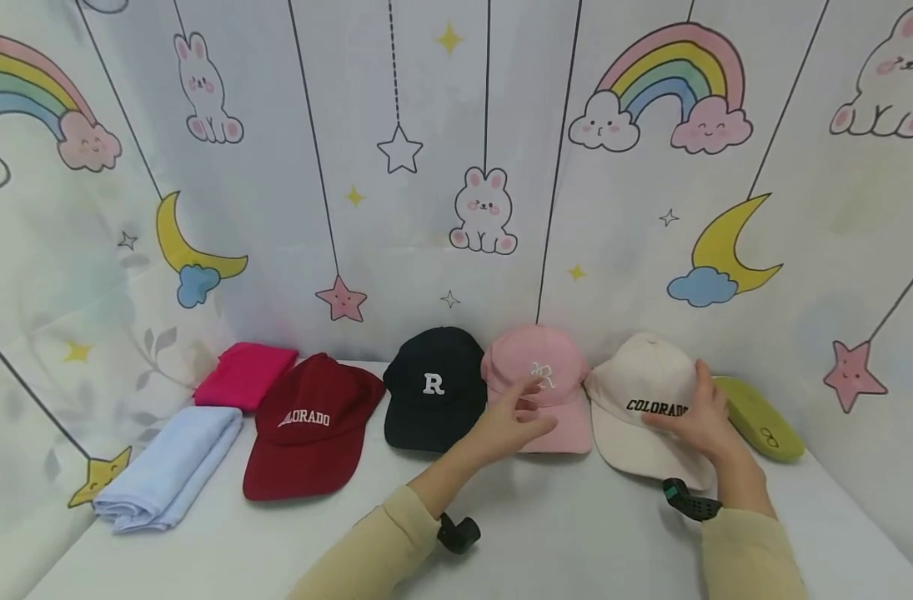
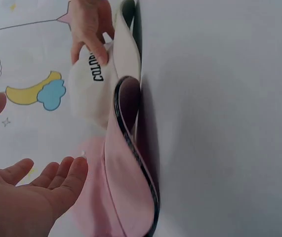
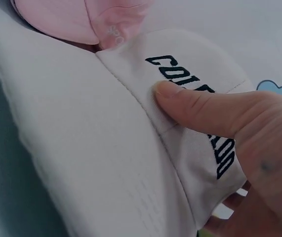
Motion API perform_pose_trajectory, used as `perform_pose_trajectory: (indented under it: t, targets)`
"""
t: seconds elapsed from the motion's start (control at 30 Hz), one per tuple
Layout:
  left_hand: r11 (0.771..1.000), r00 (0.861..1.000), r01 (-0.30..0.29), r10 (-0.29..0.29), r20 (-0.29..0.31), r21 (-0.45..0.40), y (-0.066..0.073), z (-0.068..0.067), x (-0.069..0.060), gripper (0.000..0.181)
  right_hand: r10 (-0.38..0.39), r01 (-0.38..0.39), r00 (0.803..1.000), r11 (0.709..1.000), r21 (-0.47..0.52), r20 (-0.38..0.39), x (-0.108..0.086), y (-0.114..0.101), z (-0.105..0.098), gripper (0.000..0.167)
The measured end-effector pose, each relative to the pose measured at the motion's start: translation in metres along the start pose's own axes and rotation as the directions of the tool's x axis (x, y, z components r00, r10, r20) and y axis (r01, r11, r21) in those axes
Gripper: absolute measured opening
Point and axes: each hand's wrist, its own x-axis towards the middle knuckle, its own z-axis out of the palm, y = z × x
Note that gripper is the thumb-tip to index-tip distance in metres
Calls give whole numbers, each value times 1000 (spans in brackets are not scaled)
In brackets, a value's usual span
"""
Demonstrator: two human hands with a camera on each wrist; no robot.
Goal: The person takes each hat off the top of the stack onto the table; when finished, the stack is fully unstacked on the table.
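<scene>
My right hand (image 1: 702,421) grips a cream baseball cap (image 1: 627,379) with "COLORADO" lettering at the right of the row. In the right wrist view, its thumb (image 3: 195,106) lies across the letters, and the other fingers go round the crown's side, partly hidden. My left hand (image 1: 504,427) is in front of a pink cap (image 1: 534,348) with a pale embroidered letter. Its fingers are spread and relaxed, holding nothing; in the left wrist view, the fingertips (image 2: 79,168) overlap the pink crown, and I cannot tell whether they touch it.
A black cap (image 1: 433,417) with a white R and a dark red cap (image 1: 313,433) continue the row leftward. Further left lie a folded light-blue cloth (image 1: 167,462) and a bright pink folded cloth (image 1: 246,375). A green glasses case (image 1: 759,417) lies right of the cream cap. Behind hangs a patterned curtain (image 1: 276,208).
</scene>
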Motion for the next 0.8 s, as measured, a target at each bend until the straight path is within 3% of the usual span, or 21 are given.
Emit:
perform_pose_trajectory:
  t: [0.3, 0.8]
  targets:
    - [997, 997, -71, 72, -8, 43, -6, -33, -28, 66, -41, 41, 998, 999, -5, -47, 1, 3, 6, 134]
    - [997, 993, -12, 21, -113, 81, -13, -71, -57, 62, -70, 69, 996, 997, -19, -62, 18, 4, 5, 133]
